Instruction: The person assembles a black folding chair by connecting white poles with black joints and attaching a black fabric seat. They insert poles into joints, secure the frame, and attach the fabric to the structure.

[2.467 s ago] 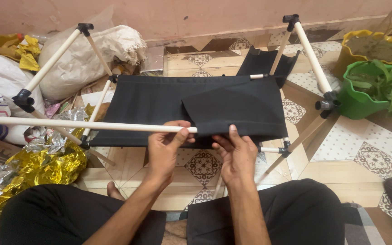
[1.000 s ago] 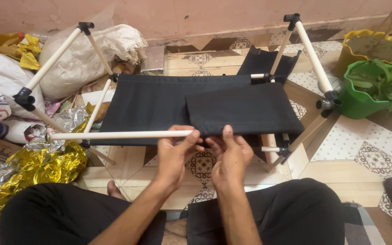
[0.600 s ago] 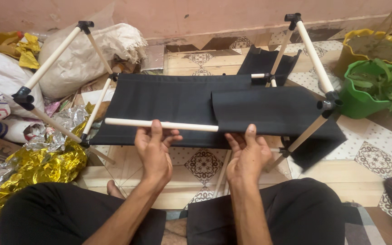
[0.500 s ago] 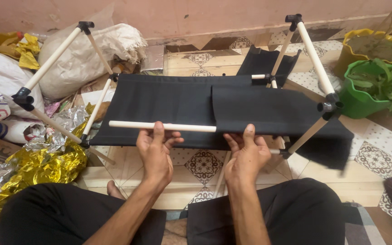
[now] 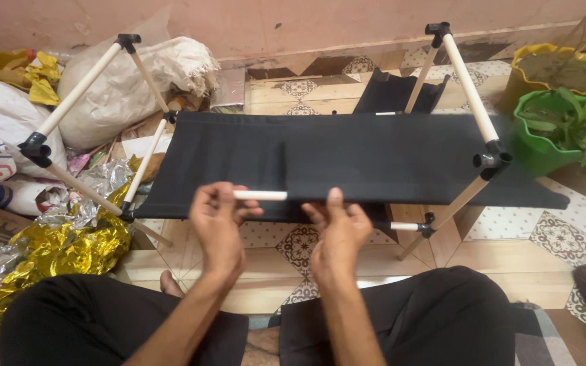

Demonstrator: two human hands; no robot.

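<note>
The left hand (image 5: 217,220) pinches the exposed end of a white rod (image 5: 260,195); the right hand (image 5: 337,230) grips the black fabric panel's (image 5: 374,156) near hem over it. The step looks like threading the rod through the hem sleeve; seemingly, further feeding rightward must follow.

Both forearms are bare, no sleeves in view; the left hand (image 5: 217,220) and right hand (image 5: 337,230) carry no gloves, rings or watch; black trousers (image 5: 435,318) cover both legs; one bare foot (image 5: 169,285) shows.
</note>
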